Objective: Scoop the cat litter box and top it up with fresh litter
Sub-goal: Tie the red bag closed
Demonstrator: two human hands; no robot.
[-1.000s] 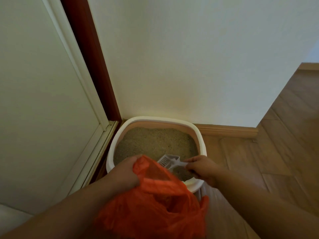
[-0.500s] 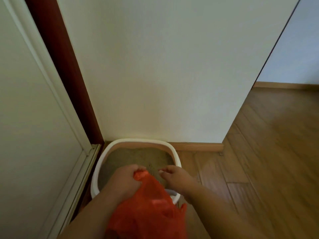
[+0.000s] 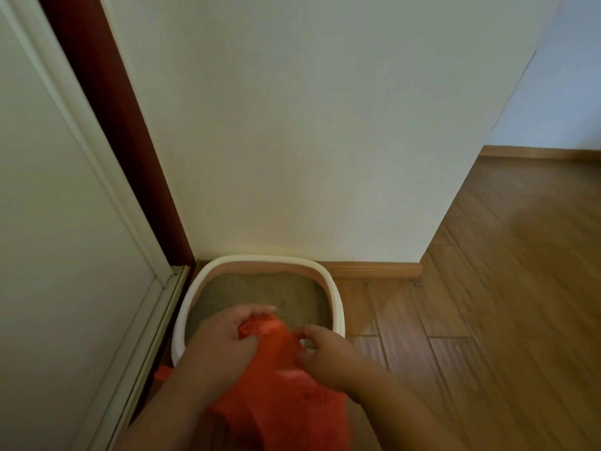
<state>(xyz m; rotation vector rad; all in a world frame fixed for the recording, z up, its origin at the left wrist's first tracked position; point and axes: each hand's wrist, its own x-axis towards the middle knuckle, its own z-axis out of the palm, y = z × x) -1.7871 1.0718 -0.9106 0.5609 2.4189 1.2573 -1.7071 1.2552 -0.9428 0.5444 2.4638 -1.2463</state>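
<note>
Orange plastic bag (image 3: 276, 385) hangs at the near edge of the litter box (image 3: 338, 307), its mouth bunched in the left hand (image 3: 221, 343). The right hand (image 3: 320, 351) seems to pinch the opposite edge, blurred. A slipped grip could spill waste onto the wooden floor (image 3: 487, 320).

no readable text, labels or signs anywhere

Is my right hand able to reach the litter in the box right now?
Probably yes: the right hand hovers at the litter box near rim, with bare litter just beyond; only the orange bag crowds it.
</note>
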